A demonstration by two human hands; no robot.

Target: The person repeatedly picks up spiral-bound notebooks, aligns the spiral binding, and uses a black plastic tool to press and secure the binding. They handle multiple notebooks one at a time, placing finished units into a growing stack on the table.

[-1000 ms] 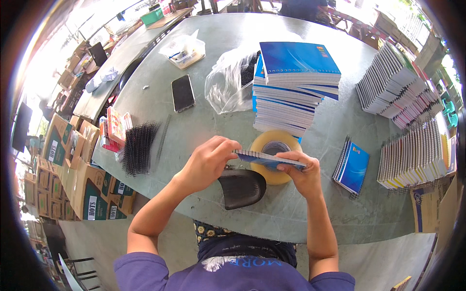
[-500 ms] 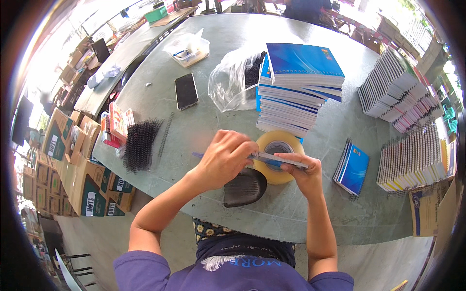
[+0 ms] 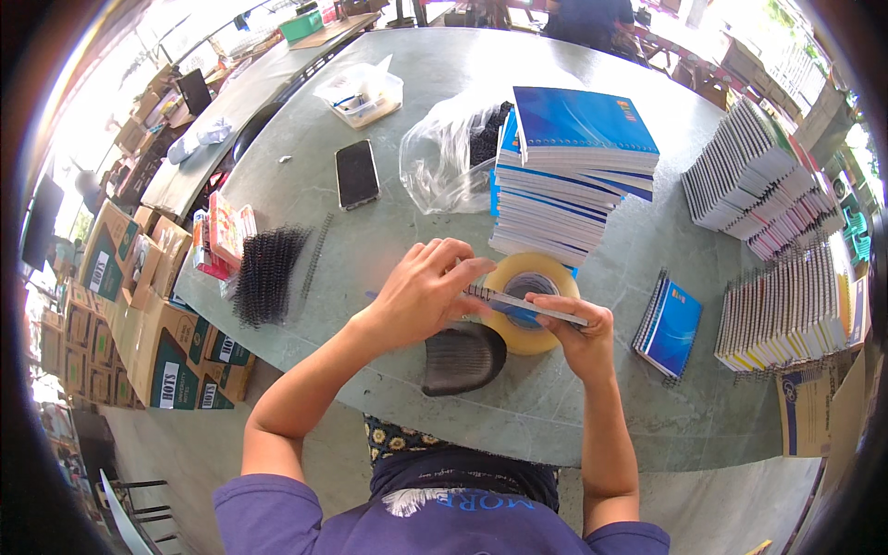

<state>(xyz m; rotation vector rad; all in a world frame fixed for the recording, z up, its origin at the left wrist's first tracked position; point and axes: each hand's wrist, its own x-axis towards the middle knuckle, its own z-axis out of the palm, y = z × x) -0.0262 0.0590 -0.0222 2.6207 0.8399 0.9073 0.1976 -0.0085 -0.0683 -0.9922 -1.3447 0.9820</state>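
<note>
Since a second ago the left hand (image 3: 421,291) has slid rightward along the notebook's spiral edge, its fingers now curled over the wire end; the right hand (image 3: 573,333) has hardly shifted. Nearest the person, a dark mesh pad (image 3: 462,359) lies on the bench (image 3: 370,250) just under the left wrist. Above it both hands hold a thin spiral notebook (image 3: 527,305) edge-on over a roll of tan packing tape (image 3: 532,301): the right grip pinches its far end, the left grip is clenched about the coil. If the left fingers twist too hard, I judge the wire could bend or slip out of its holes. Farther off, a tall stack of blue notebooks (image 3: 578,176) leans unevenly; a bump might topple it onto the clear plastic bag (image 3: 444,162) and the phone (image 3: 356,173).
</note>
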